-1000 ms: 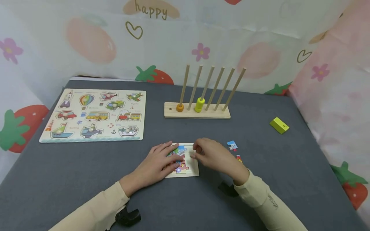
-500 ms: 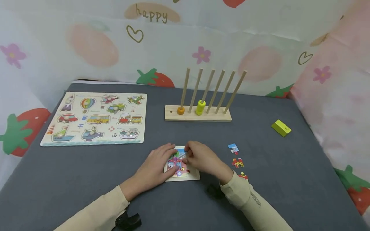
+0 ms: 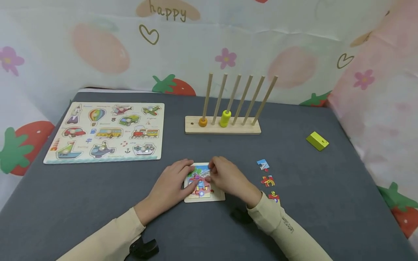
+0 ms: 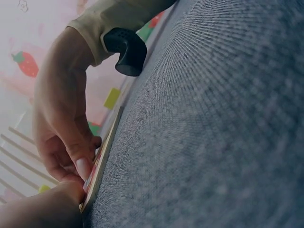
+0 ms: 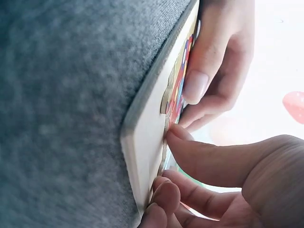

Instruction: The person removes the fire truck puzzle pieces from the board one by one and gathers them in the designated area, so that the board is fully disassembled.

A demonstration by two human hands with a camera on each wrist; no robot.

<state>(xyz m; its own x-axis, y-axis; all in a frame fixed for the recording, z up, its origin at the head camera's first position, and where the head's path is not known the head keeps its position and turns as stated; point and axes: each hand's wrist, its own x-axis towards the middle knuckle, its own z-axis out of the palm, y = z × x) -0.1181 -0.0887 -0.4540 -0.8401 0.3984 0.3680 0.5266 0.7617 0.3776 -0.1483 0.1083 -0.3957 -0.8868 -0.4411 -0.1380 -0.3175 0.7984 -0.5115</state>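
- We see the left hand (image 3: 171, 183) loosely spread on the puzzle board (image 3: 218, 196), atop grey cloth (image 3: 196, 232).
- The right hand (image 3: 229, 178) curls at its right side (whether pinching anything, we cannot tell).

Head camera's up high, looking forward and down on the tabletop (image 3: 192, 233), puzzle board (image 3: 218, 195) at six o'clock from centre; both wrist views peer in low, tilted, closer, sharing that board's edge.
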